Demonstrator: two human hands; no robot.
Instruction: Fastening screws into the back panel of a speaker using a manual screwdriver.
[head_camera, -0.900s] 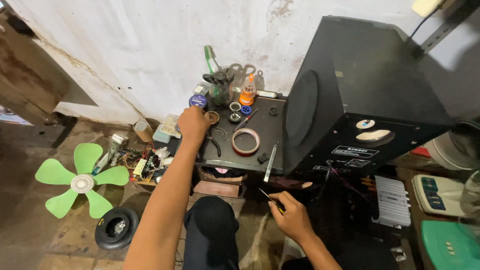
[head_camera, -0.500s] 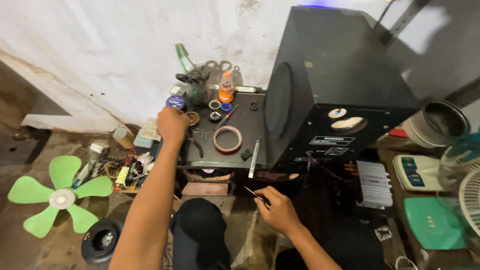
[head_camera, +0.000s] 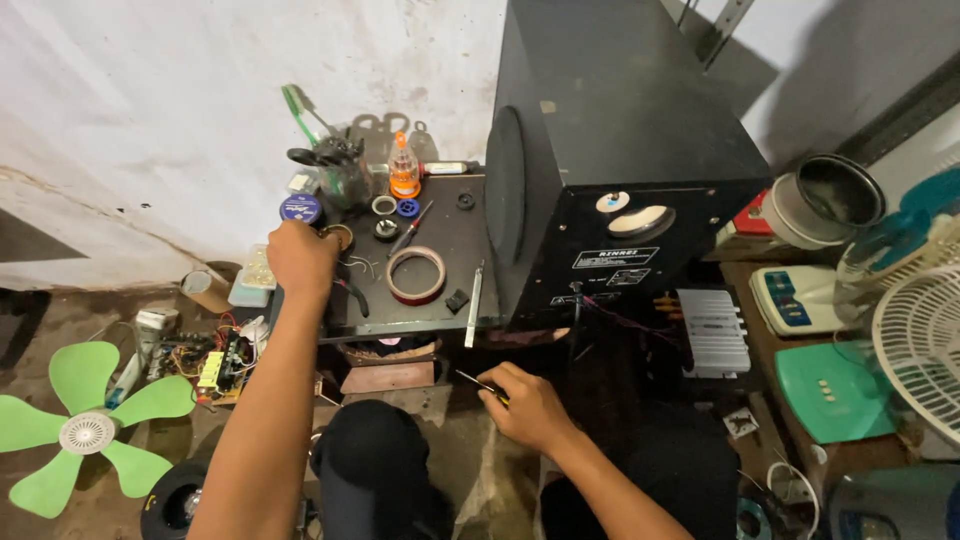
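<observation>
Head view: left hand (head_camera: 300, 258) on round tin (head_camera: 339, 236); right hand (head_camera: 530, 405) gripping thin screwdriver (head_camera: 478, 384).

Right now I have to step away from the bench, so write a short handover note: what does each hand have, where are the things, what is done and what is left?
Left hand: stretched out to the far left of the black tray, resting over a small round tin; whether it grips it cannot be seen.
Right hand: low by the knees, closed on a thin screwdriver.
Tape roll lies mid-tray; the black speaker box stands at its right with loose wires below.
Done: tool in hand. Left: speaker untouched.
</observation>
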